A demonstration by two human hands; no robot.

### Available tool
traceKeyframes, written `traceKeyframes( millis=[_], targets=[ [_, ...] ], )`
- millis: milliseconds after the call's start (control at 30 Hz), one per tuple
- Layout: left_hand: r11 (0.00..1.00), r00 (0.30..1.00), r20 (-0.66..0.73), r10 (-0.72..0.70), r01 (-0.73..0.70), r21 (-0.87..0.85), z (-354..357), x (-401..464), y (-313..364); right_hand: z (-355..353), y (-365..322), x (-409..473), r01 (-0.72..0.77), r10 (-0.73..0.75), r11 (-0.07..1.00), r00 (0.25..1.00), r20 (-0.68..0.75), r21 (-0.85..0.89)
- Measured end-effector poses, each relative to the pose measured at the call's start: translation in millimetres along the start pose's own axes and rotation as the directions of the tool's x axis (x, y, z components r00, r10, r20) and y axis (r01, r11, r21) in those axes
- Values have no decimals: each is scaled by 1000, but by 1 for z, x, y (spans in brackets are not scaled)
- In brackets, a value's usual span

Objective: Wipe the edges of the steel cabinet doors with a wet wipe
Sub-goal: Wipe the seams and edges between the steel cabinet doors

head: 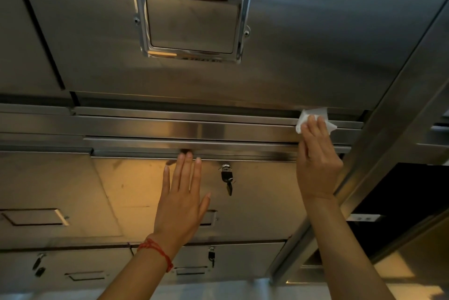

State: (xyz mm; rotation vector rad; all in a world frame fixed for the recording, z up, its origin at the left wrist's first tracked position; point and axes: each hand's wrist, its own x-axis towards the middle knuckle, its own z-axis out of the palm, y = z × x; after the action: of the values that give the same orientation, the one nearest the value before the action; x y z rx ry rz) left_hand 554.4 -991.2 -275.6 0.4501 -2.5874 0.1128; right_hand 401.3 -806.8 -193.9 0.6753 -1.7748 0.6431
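My right hand (318, 161) presses the wet wipe (313, 118) flat against the door edge (194, 127), which runs leftward above my spread, bracing left hand (182, 200).

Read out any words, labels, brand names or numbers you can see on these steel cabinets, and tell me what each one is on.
No text can be read.
Chrome label frame on the upper cabinet door: some embossed marks along its bottom edge, too blurred to read.
Keys in the locks: no legible marking.
Wet wipe under the right hand: blank.
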Motion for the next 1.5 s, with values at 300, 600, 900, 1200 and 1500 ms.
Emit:
traceKeyframes(
  millis=[300,600,900,1200,1500],
  targets=[
    [999,999,27,-36,37,-16,-1,1,5,2,-7,1,135,-137,990,989,49,52],
    [1000,999,23,-24,24,-6,-6,1,5,4,-11,1,92,-93,995,995,22,47],
    [1000,999,44,-16,16,2,-6,2,4,-3,11,3,9,-9,1000,1000,-5,-12],
    [1000,999,43,-24,25,-9,-8,1,6,-3,11,3,111,-111,994,992,53,8],
    [1000,999,26,-25,25,-8,-9,2,7,0,-4,2,68,-69,997,997,39,25]
  ],
)
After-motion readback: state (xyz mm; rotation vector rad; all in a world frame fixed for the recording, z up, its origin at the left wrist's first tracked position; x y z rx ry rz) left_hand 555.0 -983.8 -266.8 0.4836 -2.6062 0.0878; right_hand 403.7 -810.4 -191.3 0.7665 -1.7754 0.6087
